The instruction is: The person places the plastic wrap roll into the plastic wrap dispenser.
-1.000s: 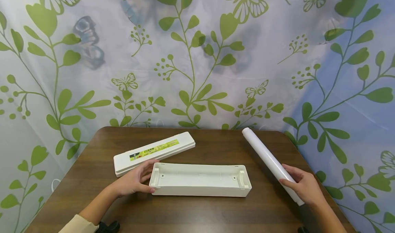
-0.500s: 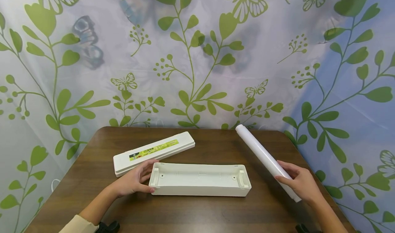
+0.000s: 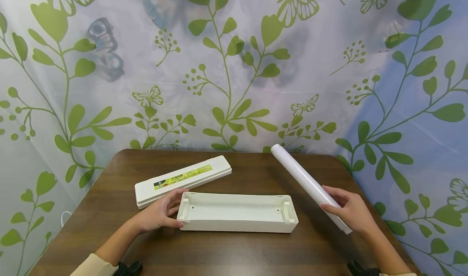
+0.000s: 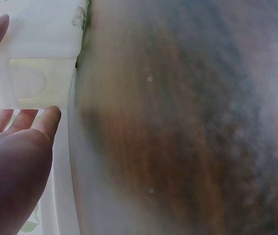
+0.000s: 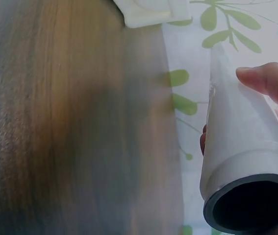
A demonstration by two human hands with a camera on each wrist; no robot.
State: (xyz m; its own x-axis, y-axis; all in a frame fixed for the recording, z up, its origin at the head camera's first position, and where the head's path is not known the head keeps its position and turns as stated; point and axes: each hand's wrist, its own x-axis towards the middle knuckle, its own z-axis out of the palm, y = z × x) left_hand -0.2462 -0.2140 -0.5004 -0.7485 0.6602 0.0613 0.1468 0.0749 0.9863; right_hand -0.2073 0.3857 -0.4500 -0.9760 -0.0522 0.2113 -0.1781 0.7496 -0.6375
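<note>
An open white plastic box (image 3: 237,226), long and narrow, lies across the table in the head view. My left hand (image 3: 159,214) holds its left end, thumb at the near corner and fingers at the far one. In the left wrist view the fingers (image 4: 48,122) touch the box's end wall (image 4: 28,81). My right hand (image 3: 350,211) grips a white roll of cling film (image 3: 301,176) near its lower end, slanting up and left, right of the box. The right wrist view shows the roll's hollow end (image 5: 249,203) and my thumb (image 5: 261,78) along its side.
Behind the box lies its long white lid (image 3: 183,178), angled, with a yellow-green label on top. The brown wooden table (image 3: 234,253) has rounded far corners. A leaf-and-butterfly patterned curtain (image 3: 226,85) hangs right behind it.
My right hand has carried the roll left and slightly up, nearer the box. The left hand, the box and the lid have stayed in place.
</note>
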